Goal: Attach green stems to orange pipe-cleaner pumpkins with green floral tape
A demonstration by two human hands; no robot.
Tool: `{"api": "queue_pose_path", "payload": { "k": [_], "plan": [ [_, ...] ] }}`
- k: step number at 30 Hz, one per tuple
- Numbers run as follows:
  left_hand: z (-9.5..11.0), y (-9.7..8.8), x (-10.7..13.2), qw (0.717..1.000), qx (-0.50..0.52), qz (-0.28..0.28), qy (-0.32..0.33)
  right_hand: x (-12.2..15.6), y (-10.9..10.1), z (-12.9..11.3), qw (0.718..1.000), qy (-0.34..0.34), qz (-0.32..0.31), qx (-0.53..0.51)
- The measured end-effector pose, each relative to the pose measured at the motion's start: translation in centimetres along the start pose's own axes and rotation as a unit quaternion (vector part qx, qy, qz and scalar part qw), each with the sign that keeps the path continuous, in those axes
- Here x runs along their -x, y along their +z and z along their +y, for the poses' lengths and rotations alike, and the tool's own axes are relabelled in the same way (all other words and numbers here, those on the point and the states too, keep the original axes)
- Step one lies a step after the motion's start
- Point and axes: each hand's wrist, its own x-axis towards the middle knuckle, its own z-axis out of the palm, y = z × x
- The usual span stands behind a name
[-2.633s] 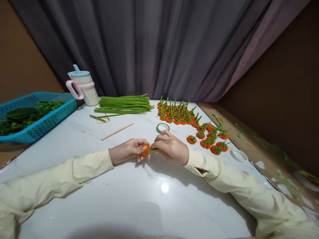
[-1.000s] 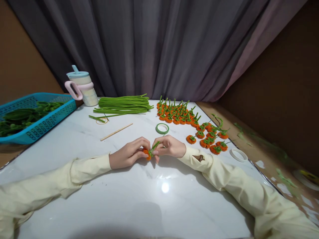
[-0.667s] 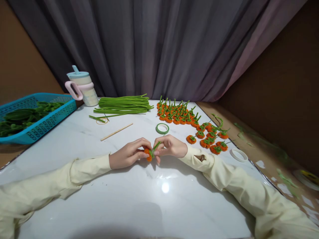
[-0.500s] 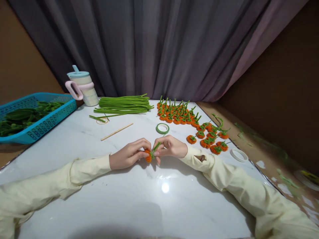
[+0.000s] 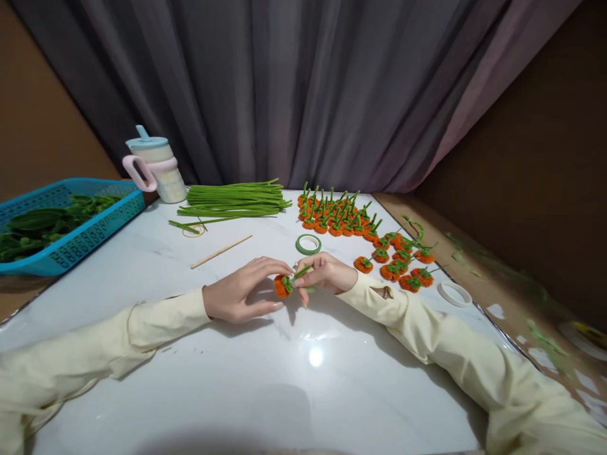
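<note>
A small orange pipe-cleaner pumpkin (image 5: 282,287) with a green leafy top is held just above the table between my hands. My right hand (image 5: 327,273) pinches its green stem (image 5: 301,272) between thumb and fingers. My left hand (image 5: 244,291) has its thumb spread away below the pumpkin, while its fingertips reach over the top, near or touching the green part. Right behind my hands lies a roll of green tape (image 5: 308,244), flat on the table. Several finished-looking pumpkins (image 5: 339,215) of the same kind stand in a cluster behind and to the right.
A bundle of green pipe cleaners (image 5: 237,200) lies at the back, with a wooden stick (image 5: 221,251) in front. On the left are a tumbler (image 5: 159,167) and a blue basket (image 5: 95,234) of green leaves. A white tape roll (image 5: 454,294) lies near the right edge.
My left thumb has let go of the pumpkin and swung down and away from it. The pumpkin has tilted, its green top now turned more upward, and stays in my right hand.
</note>
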Motion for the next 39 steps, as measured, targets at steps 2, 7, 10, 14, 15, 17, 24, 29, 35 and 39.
{"api": "queue_pose_path", "payload": {
  "k": [2, 7, 10, 14, 15, 17, 24, 29, 35, 39],
  "plan": [
    [0.2, 0.0, 0.0, 0.995, -0.092, 0.018, 0.026, 0.1, 0.2, -0.1, 1.000, 0.005, 0.003, 0.012],
    [0.7, 0.4, -0.2, 0.989, -0.143, 0.030, 0.024, 0.2, 0.8, -0.3, 0.999, 0.003, 0.010, 0.042],
    [1.0, 0.6, -0.3, 0.996, -0.087, 0.026, -0.001, 0.2, 1.0, -0.2, 0.999, 0.002, 0.006, 0.053],
    [0.7, 0.7, -0.2, 0.999, -0.029, 0.030, -0.014, 0.2, 1.1, 0.0, 0.998, 0.001, 0.001, 0.064],
    [0.5, 0.7, -0.1, 0.999, -0.025, 0.028, -0.004, 0.2, 1.0, 0.0, 0.998, 0.002, -0.002, 0.066],
    [0.1, 0.9, 0.1, 0.999, -0.037, 0.022, 0.025, 0.2, 0.9, 0.1, 0.998, 0.006, -0.016, 0.068],
    [-0.8, 1.9, 0.8, 0.986, -0.140, 0.046, 0.077, 0.1, 0.2, 1.0, 0.998, -0.008, -0.050, 0.043],
    [-0.6, 1.9, 0.7, 0.968, -0.208, 0.064, 0.125, 0.0, -0.1, 1.6, 0.996, -0.021, -0.072, 0.041],
    [-0.5, 1.8, 0.6, 0.964, -0.227, 0.047, 0.129, 0.0, -0.2, 2.0, 0.994, -0.036, -0.086, 0.051],
    [-0.5, 1.8, 0.6, 0.962, -0.238, 0.048, 0.128, 0.1, -0.3, 2.2, 0.993, -0.046, -0.095, 0.054]
  ]
}}
